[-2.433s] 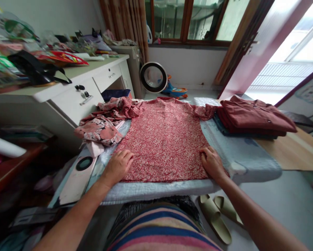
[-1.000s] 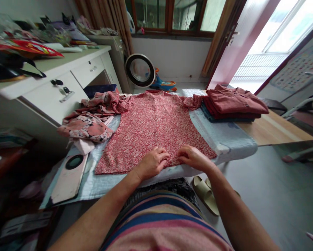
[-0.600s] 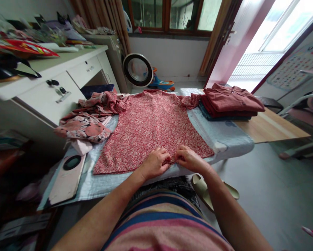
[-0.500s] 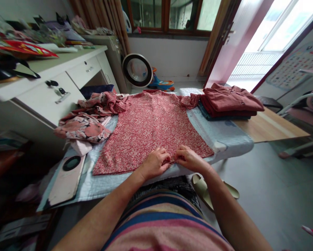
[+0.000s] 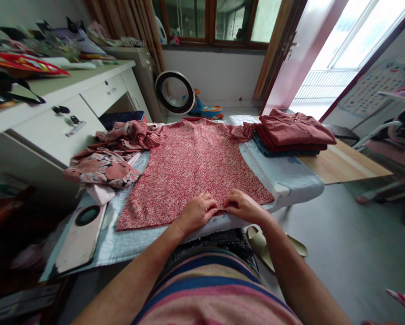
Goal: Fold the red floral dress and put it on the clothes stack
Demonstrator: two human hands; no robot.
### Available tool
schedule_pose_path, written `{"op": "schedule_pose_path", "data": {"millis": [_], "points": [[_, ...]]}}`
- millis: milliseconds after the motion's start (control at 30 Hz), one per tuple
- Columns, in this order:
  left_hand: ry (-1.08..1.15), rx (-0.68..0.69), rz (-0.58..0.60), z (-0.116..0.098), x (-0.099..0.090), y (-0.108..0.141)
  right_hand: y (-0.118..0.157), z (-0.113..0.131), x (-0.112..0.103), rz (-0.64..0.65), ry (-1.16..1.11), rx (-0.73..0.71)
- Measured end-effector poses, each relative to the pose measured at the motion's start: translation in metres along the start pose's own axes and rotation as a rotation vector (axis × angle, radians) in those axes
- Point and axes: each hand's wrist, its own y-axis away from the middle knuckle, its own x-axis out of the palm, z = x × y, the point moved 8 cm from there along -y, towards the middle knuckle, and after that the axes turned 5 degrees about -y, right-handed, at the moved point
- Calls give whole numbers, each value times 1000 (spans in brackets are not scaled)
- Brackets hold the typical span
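Hands, left and right, palms down with fingers curled narrow, pinch the near hem of the red patterned top, spread flat along the board's near edge.

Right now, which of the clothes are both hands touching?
The red patterned shirt, spread flat: left hand and right hand touch its near hem. The floral heap and folded stack are untouched.

Matt, speckled cloth shirt.
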Motion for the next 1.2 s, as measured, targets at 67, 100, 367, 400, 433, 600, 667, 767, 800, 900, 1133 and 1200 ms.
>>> {"op": "schedule_pose_path", "data": {"millis": [67, 100, 367, 400, 433, 600, 667, 767, 800, 900, 1133, 1200], "points": [[20, 5, -32, -1, -1, 1, 1, -1, 0, 2, 8, 1], [26, 10, -48, -2, -1, 2, 1, -1, 0, 0, 13, 0], [-109, 60, -18, -14, 0, 10, 5, 0, 0, -22, 15, -7], [-133, 65, 0, -15, 1, 10, 6, 1, 1, -11, 24, -5], [-150, 71, 19, -17, 1, 10, 6, 2, 1, 1, 36, -3], [-155, 92, 58, -19, 0, 13, 5, 4, -1, 67, 49, 0], [-140, 78, 54, -15, -1, 14, 5, -1, -7, 14, 49, 29], [-113, 32, 45, -5, -3, 18, 7, -12, -16, -86, 95, 78], [-97, 21, 45, -2, -3, 20, 8, -14, -17, -88, 113, 93], [-43, 5, 60, 8, -7, 27, 12, -20, -19, 15, 165, 158], [-132, -127, -50, 44, -36, 37, -18, -4, -46, 79, 297, 94], [-197, -172, -27, 57, -39, 41, -32, -2, -46, 87, 345, 27]]}}
